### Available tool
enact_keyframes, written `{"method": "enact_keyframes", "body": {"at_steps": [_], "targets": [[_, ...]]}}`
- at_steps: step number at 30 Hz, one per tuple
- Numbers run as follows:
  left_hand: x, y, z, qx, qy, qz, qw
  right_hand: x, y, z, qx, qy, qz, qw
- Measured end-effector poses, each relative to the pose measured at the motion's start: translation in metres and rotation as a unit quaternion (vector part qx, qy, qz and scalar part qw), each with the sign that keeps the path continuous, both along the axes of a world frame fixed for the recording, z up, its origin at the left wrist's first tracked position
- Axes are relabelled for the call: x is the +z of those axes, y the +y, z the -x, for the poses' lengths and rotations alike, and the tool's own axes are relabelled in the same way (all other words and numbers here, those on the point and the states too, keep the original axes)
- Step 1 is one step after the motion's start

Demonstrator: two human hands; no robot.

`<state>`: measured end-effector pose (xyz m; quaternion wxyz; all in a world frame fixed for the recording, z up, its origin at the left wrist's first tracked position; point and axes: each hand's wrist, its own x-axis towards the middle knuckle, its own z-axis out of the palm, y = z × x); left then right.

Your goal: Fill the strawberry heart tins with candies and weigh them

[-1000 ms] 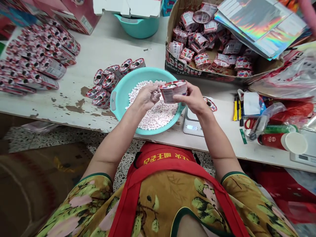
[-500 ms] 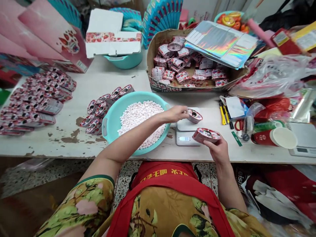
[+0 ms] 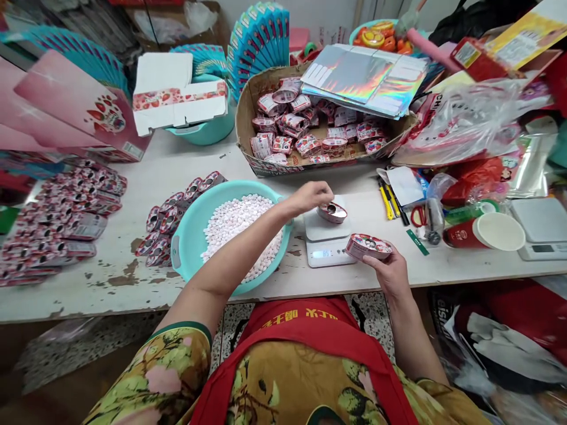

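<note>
My left hand (image 3: 311, 196) is closed in a pinch just above an oval candy container (image 3: 333, 213). Whatever lies between those fingertips is too small to make out. The container rests on a white digital scale (image 3: 315, 256) with a lit display, its dark round opening facing up. In my right hand (image 3: 390, 270) is a second oval container (image 3: 370, 246), red and white with printed sides, held over the scale's front right corner. Under my left forearm stands a turquoise basin (image 3: 179, 262) of small pale pink candies (image 3: 237, 227).
More oval containers (image 3: 166, 218) stand left of the basin, with a larger group (image 3: 66, 224) beyond. A cardboard box (image 3: 252, 162) of wrapped containers sits behind the scale. To the right lie yellow cutters (image 3: 386, 200), a paper cup (image 3: 485, 230) and another scale (image 3: 543, 227).
My left hand has gone from the container's left side to just above its opening. My right hand still holds its container, tilted a little differently. The whole view has shifted.
</note>
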<state>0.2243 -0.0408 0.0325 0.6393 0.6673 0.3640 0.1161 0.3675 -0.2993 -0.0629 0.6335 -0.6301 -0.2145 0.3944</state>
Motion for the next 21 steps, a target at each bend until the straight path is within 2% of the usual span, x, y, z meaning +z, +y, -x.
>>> {"method": "enact_keyframes", "body": {"at_steps": [3,6,8,9,11,14,21], "targets": [[0.006,0.011,0.023,0.114,-0.022,0.056,0.992,-0.001,0.000,-0.004,-0.015,-0.011,-0.013,1.000],[0.011,0.020,0.052,0.247,-0.090,0.130,0.956,-0.005,-0.002,-0.009,-0.045,-0.005,-0.025,0.999],[0.013,0.019,0.069,0.301,-0.121,0.188,0.927,-0.007,-0.002,-0.010,-0.059,0.011,-0.029,0.998],[0.013,0.017,0.074,0.306,-0.125,0.210,0.920,-0.008,-0.002,-0.010,-0.066,0.023,-0.031,0.997],[0.014,0.009,0.078,0.281,-0.114,0.226,0.926,-0.007,0.000,-0.008,-0.078,0.046,-0.037,0.995],[0.011,-0.004,0.069,0.233,-0.085,0.214,0.945,-0.003,0.002,-0.004,-0.087,0.062,-0.042,0.993],[-0.002,-0.014,0.034,0.088,-0.007,0.109,0.990,-0.001,-0.004,-0.002,-0.102,0.073,-0.035,0.991]]}}
